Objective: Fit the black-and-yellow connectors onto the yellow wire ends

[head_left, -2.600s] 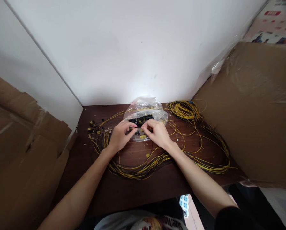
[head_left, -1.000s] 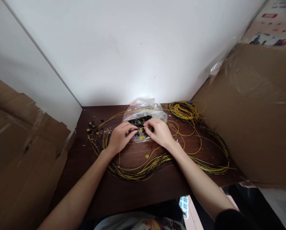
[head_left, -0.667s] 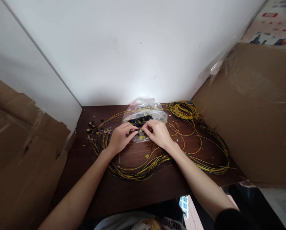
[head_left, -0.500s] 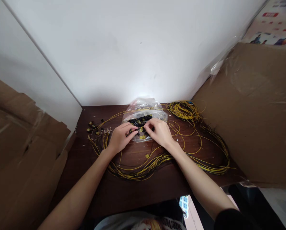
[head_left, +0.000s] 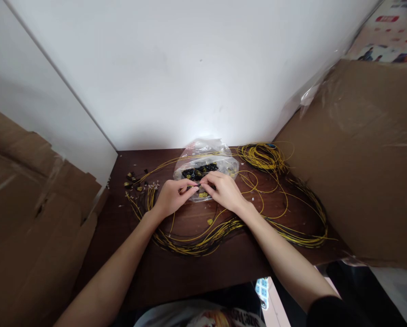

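Observation:
My left hand (head_left: 174, 195) is closed in a pinch, thumb against forefinger, on a thin wire. From the other side my right hand (head_left: 223, 188) pinches at the same spot, its fingertips almost touching the left ones. A small dark piece (head_left: 199, 185) shows between the two sets of fingertips; its exact shape is too small to tell. Just behind the hands lies a clear plastic bag (head_left: 206, 150) holding many small black parts (head_left: 206, 168) and some yellow pieces (head_left: 202, 194). Both hands hover over the bag's near edge.
A bundle of yellow and black wires (head_left: 190, 248) curves across the brown table (head_left: 179, 277). A yellow wire coil (head_left: 263, 157) lies back right. Small black and yellow parts (head_left: 130, 177) are scattered at left. Cardboard (head_left: 29, 190) on the left and a carton (head_left: 367, 163) on the right flank the table.
My right hand has moved slightly left and down, bringing its fingertips to the left hand's. The yellow length between them has closed up. The left hand has hardly moved.

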`<state>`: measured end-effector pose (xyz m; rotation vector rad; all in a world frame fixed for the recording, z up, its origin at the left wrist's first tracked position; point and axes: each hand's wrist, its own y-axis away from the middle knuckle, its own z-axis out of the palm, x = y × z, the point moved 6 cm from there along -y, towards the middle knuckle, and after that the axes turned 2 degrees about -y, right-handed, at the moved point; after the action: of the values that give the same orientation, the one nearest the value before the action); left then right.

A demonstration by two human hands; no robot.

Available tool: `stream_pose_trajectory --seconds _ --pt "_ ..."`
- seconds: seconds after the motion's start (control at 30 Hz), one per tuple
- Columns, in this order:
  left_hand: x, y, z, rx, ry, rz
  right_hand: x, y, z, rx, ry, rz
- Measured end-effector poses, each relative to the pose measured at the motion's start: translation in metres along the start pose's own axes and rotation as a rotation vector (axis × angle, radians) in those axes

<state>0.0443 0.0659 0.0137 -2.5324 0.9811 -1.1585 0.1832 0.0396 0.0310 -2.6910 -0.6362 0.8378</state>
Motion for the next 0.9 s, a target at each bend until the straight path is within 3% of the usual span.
stream_pose_trajectory --seconds 0.17,0.6,0.9 --pt "0.0 -0.001 -0.002 -0.007 0.054 -0.036 0.004 0.0 -0.002 0.015 0.002 0.022" --pt "0.0 -0.001 -0.001 -0.115 0.183 -0.132 0.024 0.004 -0.021 0.265 -0.007 0.221" --pt "-0.005 -0.003 -0.005 -0.016 0.291 -0.193 0.024 0.003 -0.019 0.275 -0.033 0.21"
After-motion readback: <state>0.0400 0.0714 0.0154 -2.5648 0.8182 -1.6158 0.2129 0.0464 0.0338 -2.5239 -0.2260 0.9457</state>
